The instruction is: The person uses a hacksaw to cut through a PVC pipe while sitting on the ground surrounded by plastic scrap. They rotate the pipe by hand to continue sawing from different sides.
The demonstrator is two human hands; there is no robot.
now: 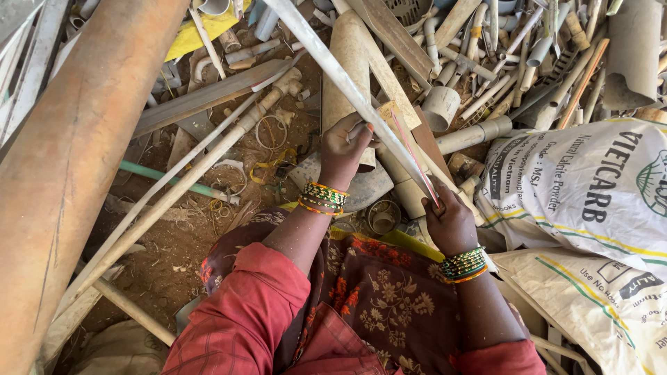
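Pale strip [347, 87] runs diagonally between both hands. Left hand [344, 149] grips its middle; right hand [450, 222] pinches a thin red-edged sliver [415, 156] beside it.

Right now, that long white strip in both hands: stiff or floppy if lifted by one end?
Probably fairly stiff: the strip runs straight from the left hand up past the frame's top without sagging. Likely light, being thin and narrow. Its far end may still droop or wobble given its length.

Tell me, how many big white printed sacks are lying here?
2: one sack at right beside the right hand, another sack below it. More may be hidden off-frame.
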